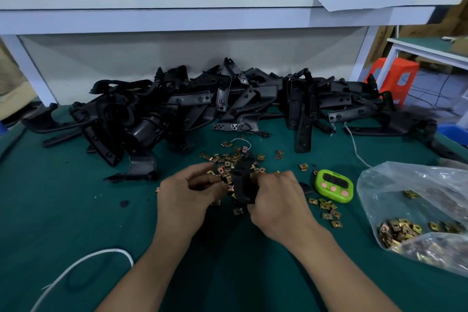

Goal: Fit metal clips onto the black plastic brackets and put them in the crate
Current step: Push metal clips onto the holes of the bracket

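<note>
My right hand [277, 200] grips a black plastic bracket [243, 180], which stands roughly upright over the green table mat. My left hand [188, 192] is just left of it, with fingers curled and pinching a small metal clip [222, 172] against the bracket's side. Several loose brass-coloured clips [233, 157] lie scattered behind the hands, and more clips [328, 209] lie to the right. A big heap of black brackets [202, 106] fills the back of the table. No crate is in view.
A green timer [333, 185] sits right of my hands. A clear plastic bag [415, 208] with many clips lies at the right edge. A white cable [83, 265] curves at the lower left. A white shelf [202, 15] overhangs the back.
</note>
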Demonstrator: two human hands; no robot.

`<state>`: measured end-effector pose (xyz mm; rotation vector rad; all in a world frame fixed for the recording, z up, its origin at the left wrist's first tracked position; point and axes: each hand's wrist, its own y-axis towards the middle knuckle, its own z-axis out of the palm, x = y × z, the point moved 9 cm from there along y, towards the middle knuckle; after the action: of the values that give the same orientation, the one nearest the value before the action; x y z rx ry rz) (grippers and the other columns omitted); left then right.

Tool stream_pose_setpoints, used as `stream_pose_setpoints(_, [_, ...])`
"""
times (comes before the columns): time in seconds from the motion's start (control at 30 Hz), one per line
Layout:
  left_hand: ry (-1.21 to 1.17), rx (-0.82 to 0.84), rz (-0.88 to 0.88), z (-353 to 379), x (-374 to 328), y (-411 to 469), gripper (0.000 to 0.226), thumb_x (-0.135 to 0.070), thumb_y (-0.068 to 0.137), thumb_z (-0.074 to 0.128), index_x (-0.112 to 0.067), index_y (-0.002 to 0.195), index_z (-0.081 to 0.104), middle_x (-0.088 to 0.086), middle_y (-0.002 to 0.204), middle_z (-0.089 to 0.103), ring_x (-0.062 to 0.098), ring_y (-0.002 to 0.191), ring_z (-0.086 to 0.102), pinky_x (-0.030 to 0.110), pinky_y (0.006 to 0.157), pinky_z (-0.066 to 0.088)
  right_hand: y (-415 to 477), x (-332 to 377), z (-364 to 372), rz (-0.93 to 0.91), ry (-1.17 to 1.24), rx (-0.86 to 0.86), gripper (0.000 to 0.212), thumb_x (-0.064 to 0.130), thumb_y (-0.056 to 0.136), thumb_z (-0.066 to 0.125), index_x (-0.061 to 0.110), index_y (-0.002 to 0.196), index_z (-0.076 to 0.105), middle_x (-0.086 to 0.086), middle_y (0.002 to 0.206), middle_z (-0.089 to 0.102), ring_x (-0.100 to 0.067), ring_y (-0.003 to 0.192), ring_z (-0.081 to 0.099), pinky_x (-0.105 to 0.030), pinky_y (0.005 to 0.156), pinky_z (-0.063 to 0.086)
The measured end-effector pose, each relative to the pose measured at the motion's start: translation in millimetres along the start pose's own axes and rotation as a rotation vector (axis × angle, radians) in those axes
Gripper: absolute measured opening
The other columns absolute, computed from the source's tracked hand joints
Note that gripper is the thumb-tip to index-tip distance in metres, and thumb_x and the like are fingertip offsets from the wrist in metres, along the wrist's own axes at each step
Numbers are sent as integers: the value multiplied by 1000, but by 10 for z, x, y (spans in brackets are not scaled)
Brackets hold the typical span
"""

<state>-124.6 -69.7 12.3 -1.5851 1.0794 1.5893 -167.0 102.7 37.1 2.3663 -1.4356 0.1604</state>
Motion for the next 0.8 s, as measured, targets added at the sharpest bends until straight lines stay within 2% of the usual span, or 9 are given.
stream_pose_setpoints(0.07, [-47,-25,-21,-29,33,2,19,-2,76,86,-19,80,79,4,71,76,9,58,69,16,53,53,9,16,14,-13,-42,10,31,20,82,64,28,69,37,10,65,40,-18,66,36,-27,80,26])
stream_pose_setpoints(0.13, [-86,-44,-62,-46,82,6,13,-6,79,84,-14,71,78,7,66,74,11,51,64,17,48,51,14,20,33,-17,-57,14,20,23,82,63,27,74,44,8,68,46,-21,71,41,-27,79,22])
stream_pose_setpoints(0.2, [-111,-56,-100,-54,128,15,11,-6,83,81,-11,74,78,9,64,73,14,49,63,19,44,50,23,25,42,-20,-91,13,15,25,82,62,26,77,48,7,70,48,-21,72,44,-28,80,20])
stream_pose_setpoints(0.27, [-141,-74,-120,-64,129,13,7,-5,86,79,-12,88,77,9,67,74,19,51,68,22,43,51,28,37,49,-27,-124,14,14,26,83,63,26,77,50,6,72,52,-19,73,47,-29,80,19])
stream_pose_setpoints(0.33, [-182,-99,-131,-82,129,15,14,-5,88,76,-15,97,74,9,73,76,22,59,73,23,45,54,31,51,60,-41,-142,24,12,27,82,64,27,78,52,6,73,55,-18,75,51,-29,83,20])
stream_pose_setpoints(0.43, [-226,-110,-111,-107,105,24,19,2,84,78,-11,96,73,8,81,78,22,74,76,24,57,59,32,74,87,-66,-120,51,18,27,82,65,30,76,48,8,69,49,-17,76,52,-28,87,20])
stream_pose_setpoints(0.53, [-170,-51,-28,-82,15,26,31,10,76,81,-12,97,75,3,89,79,13,83,76,18,70,58,38,88,114,-79,-107,75,26,26,81,65,31,70,43,8,68,48,-16,75,50,-28,90,20])
stream_pose_setpoints(0.63, [-184,-7,-4,-25,-18,11,36,17,77,76,-16,89,79,2,85,79,8,79,75,14,68,56,40,102,113,-93,-107,72,30,24,79,66,32,67,40,9,65,44,-16,72,46,-27,87,19])
stream_pose_setpoints(0.8, [-163,2,-52,6,27,5,33,4,88,71,-26,80,82,2,79,78,9,72,72,18,63,56,45,96,59,-99,-104,46,8,20,78,62,28,80,60,8,73,54,-13,80,50,-24,88,18])
